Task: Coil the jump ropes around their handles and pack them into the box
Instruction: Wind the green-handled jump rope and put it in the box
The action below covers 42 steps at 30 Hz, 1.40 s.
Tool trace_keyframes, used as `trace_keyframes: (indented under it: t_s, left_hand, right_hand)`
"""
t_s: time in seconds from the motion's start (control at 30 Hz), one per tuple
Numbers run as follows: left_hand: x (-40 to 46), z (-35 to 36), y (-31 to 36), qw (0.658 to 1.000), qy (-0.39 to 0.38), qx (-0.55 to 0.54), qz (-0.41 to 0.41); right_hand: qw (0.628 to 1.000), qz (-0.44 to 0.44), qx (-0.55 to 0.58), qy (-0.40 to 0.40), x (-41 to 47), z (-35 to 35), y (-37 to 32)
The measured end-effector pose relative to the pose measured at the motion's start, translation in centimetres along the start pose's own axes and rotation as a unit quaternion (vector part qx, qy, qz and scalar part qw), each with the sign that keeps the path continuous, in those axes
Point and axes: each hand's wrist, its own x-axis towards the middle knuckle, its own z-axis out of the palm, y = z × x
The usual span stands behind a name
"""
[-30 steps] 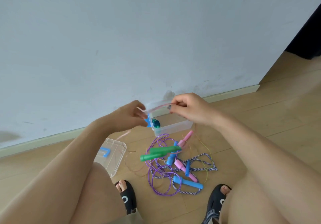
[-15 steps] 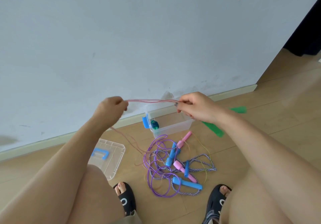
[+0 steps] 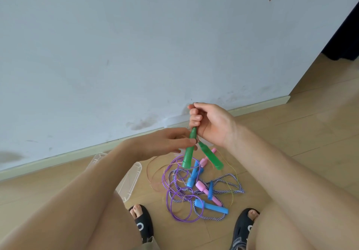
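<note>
My right hand [image 3: 210, 122] is raised in front of the wall and closed on the rope ends of two green handles [image 3: 188, 152], which hang down from it. My left hand [image 3: 165, 143] reaches in from the left with its fingertips touching the nearer green handle; whether it grips is unclear. A thin pinkish rope [image 3: 153, 174] trails from them to the floor. Below lies a tangle of jump ropes: a purple rope [image 3: 180, 201], a striped rope [image 3: 229, 187], blue handles [image 3: 210, 207] and pink handles [image 3: 206, 188]. My hands hide the box.
A clear plastic lid [image 3: 130, 181] lies on the wooden floor at the left, partly behind my left arm. My feet in black sandals [image 3: 142, 222] flank the rope pile. The wall and skirting board [image 3: 262, 104] run behind.
The pinkish rope was stretched between my hands; my left hand has come back in to the green handles, which now hang from my right hand.
</note>
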Motion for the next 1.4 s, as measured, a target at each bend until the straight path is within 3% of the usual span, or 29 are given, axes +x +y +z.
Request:
trace_keyframes:
  t_s: [0.1,0.2,0.37,0.5,0.87,1.03,1.13,1.2,1.23,1.3,1.33,1.37,1.4]
  left_hand:
    - [0.2,0.5,0.2,0.998,-0.011,-0.055,0.001]
    - [0.7,0.9,0.0,0.999,0.033,-0.014,-0.02]
    - [1.0,1.2,0.5,1.0,0.023,-0.01,0.008]
    - [0.8,1.1,0.7,0.995,-0.014,-0.09,-0.026]
    - [0.3,0.7,0.6,0.994,-0.012,-0.093,-0.053]
    - [0.2,0.5,0.6,0.995,0.002,-0.091,-0.04]
    - [-0.1,0.2,0.6,0.997,0.02,-0.063,-0.032]
    - [-0.3,-0.1,0.6,0.998,0.043,-0.046,-0.023]
    - [-0.4,-0.3,0.7,0.998,0.053,-0.036,-0.019]
    - [-0.6,-0.6,0.9,0.998,0.06,-0.023,-0.014]
    - [-0.7,-0.6,0.9,0.998,0.06,-0.02,-0.014]
    - [-0.8,-0.6,1.0,0.998,0.059,-0.016,-0.015]
    - [-0.8,-0.6,1.0,0.998,0.058,-0.009,-0.016]
  right_hand:
    - [0.997,-0.01,0.072,0.009,0.4,-0.1,-0.2]
    - [0.994,-0.018,0.111,0.008,0.6,-0.2,-0.3]
    - [0.993,-0.022,0.12,-0.001,0.5,0.1,-0.4]
    - [0.991,-0.069,0.099,0.049,0.4,-0.2,-1.3]
    - [0.983,-0.104,0.121,0.094,0.4,-0.9,-2.4]
    - [0.982,-0.105,0.098,0.12,0.7,-1.7,-2.9]
    - [0.985,-0.059,-0.043,0.154,0.9,-2.3,-3.0]
    - [0.951,-0.038,-0.229,0.205,0.8,-2.7,-2.8]
    - [0.896,-0.051,-0.369,0.241,0.8,-3.2,-2.5]
    - [0.703,-0.134,-0.636,0.288,0.8,-3.7,-1.7]
    - [0.636,-0.202,-0.689,0.283,0.5,-3.4,-1.3]
    - [0.634,-0.253,-0.685,0.254,0.1,-3.0,-1.1]
    - [0.684,-0.282,-0.642,0.203,-0.2,-2.5,-1.0]
